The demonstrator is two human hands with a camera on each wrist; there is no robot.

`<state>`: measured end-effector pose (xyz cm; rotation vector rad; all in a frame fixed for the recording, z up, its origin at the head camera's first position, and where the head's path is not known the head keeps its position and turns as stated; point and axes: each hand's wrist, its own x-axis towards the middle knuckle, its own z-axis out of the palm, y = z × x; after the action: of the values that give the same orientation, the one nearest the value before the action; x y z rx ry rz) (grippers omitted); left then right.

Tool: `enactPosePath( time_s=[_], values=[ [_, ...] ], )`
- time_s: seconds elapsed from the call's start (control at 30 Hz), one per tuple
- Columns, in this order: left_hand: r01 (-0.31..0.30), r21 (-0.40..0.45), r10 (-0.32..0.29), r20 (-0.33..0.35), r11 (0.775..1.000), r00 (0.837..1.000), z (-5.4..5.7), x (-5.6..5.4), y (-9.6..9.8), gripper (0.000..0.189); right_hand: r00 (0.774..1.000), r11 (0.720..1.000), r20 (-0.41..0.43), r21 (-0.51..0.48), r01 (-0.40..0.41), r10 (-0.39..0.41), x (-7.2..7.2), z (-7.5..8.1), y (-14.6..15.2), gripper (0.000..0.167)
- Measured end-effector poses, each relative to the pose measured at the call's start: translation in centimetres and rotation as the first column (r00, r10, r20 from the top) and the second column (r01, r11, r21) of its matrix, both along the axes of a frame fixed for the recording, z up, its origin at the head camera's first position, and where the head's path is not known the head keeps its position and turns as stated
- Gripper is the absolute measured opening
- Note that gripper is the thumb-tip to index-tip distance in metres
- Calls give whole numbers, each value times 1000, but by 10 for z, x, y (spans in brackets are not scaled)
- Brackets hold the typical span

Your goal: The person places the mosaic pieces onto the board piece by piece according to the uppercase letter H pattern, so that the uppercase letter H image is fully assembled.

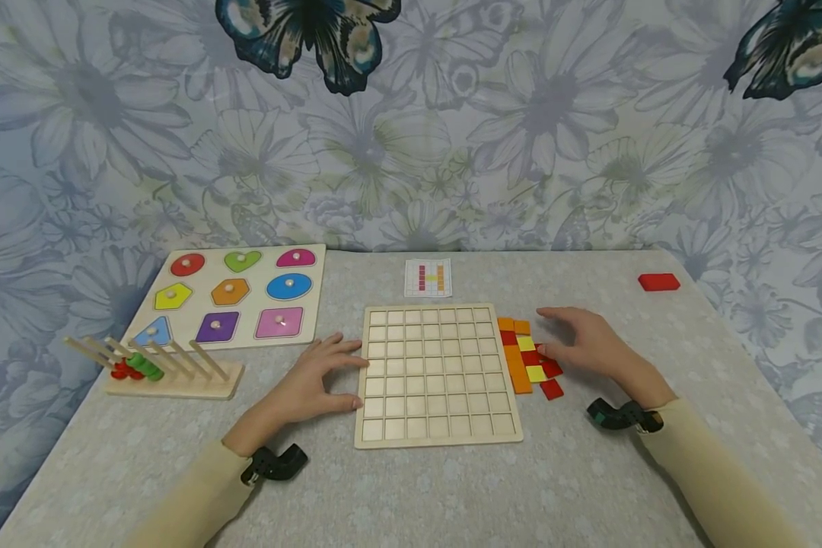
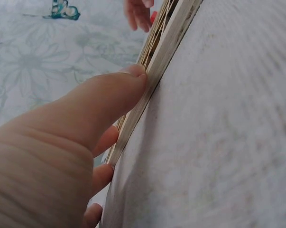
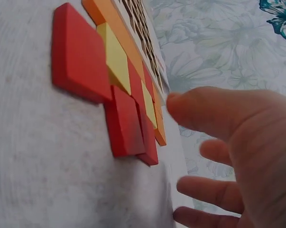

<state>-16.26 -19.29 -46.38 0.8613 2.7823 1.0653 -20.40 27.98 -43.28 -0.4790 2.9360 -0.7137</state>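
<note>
My left hand (image 1: 308, 384) touches the left edge of a wooden grid board (image 1: 438, 443), its thumb and fingers spread along that side. In the left wrist view the thumb (image 2: 109, 97) lies against the board's rim (image 2: 145, 97). Several small square tiles sit along the board's right side: orange tiles (image 1: 517, 373), yellow tiles (image 1: 536, 374) and red tiles (image 1: 551, 389). Above the right side of these tiles hovers my right hand (image 1: 592, 346), thumb and fingers apart and holding nothing. The right wrist view shows the thumb (image 3: 199, 109) beyond a red tile (image 3: 126, 126).
A pattern card (image 1: 428, 278) lies behind the board. At the left are a knobbed shape puzzle (image 1: 246, 316) and a wooden peg stand (image 1: 205, 386) with red and green pieces. A red block (image 1: 659, 282) lies far right, and a patterned wall rises behind the table.
</note>
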Motion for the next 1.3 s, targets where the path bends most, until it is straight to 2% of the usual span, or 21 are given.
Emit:
enactPosePath(
  time_s=[0.17, 0.53, 0.9, 1.3],
  values=[
    [0, 2, 0, -5, 1000, 1000, 0, 0, 0, 51, 999, 1000, -29, 8, -28, 28, 5, 0, 4, 47],
    [-2, 10, 2, 4, 1000, 1000, 1, 1, 0, 50, 998, 999, -34, 4, -51, 51, 4, -4, 12, 31],
    [-5, 5, 5, 3, 1000, 1000, 0, 1, 0, 49, 996, 996, -43, -38, -86, 84, 3, -13, 12, 27],
    [-5, 3, 5, 7, 1000, 1000, 1, 1, -1, 49, 994, 995, -79, -60, -80, 76, 4, -14, 11, 25]
  ],
)
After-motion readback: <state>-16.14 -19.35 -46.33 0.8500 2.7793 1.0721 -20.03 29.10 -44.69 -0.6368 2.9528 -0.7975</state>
